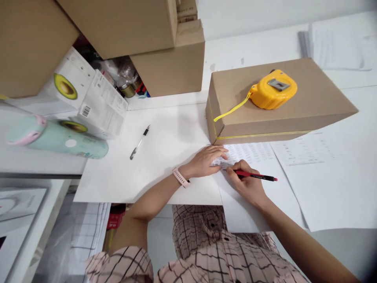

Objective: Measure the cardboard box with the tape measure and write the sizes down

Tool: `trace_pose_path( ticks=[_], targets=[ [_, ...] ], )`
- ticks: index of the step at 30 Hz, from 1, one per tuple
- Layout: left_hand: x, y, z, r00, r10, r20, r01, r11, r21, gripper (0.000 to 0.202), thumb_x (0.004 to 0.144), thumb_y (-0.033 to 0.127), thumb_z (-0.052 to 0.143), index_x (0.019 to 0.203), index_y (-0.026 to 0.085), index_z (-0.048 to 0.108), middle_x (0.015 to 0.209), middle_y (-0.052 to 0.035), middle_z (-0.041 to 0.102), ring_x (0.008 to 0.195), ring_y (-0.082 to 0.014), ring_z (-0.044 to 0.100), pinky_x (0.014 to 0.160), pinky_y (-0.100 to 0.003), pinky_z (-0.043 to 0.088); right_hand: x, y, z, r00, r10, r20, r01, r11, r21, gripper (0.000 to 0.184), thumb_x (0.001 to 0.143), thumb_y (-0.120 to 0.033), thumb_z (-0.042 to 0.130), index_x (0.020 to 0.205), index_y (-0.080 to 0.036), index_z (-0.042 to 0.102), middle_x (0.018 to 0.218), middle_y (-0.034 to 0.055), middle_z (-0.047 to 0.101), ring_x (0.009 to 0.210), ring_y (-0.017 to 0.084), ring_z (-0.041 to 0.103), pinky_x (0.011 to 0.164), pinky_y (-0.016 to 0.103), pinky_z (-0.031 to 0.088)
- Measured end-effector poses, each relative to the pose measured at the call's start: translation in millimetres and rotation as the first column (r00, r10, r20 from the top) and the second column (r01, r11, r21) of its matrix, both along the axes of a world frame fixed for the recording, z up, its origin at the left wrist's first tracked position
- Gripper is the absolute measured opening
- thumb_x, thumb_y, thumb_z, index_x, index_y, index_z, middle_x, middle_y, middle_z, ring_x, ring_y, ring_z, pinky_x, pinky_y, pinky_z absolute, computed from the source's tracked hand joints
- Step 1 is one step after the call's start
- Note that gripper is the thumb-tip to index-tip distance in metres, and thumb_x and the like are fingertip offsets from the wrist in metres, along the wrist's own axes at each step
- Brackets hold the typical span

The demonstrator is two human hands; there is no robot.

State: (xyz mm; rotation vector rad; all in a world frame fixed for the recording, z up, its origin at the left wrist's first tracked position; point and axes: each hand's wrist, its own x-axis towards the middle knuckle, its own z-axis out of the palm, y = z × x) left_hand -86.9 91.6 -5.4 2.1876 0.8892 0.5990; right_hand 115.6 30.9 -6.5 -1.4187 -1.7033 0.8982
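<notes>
My right hand (246,181) is closed around a red pen (259,176), its tip down on a printed sheet (259,155) on the white table (165,157). My left hand (207,159), with a pink watch (180,177) at the wrist, lies flat with fingers stretched out on the same sheet's left edge. Just beyond both hands sits a flat cardboard box (318,98) with a yellow tape measure (272,89) on top, its yellow tape running down and along the box's front.
A black and silver pen (139,142) lies loose to the left. A mint bottle (59,137), a white avocado-print carton (94,98) and stacked cardboard boxes (167,63) crowd the back left. More printed sheets (324,177) lie at the right, papers (332,47) at the far right.
</notes>
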Motion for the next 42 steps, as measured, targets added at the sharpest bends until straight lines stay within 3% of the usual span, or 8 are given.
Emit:
trace_pose_path(
  ticks=[42],
  targets=[
    [-0.3,0.3,5.0,0.999,-0.003,-0.044,0.002,1.000,-0.019,0.032,0.084,0.007,0.067,0.113,0.021,0.063,0.145,-0.0099,0.063,0.146,-0.0231,0.047,0.119,-0.044,0.039,-1.6,0.6,6.2,0.999,-0.037,-0.013,0.037,0.999,0.007,0.027,0.093,-0.032,0.061,0.072,-0.025,0.046,0.059,-0.0045,0.045,0.053,0.013,0.041,0.052,0.029,0.034]
  ],
)
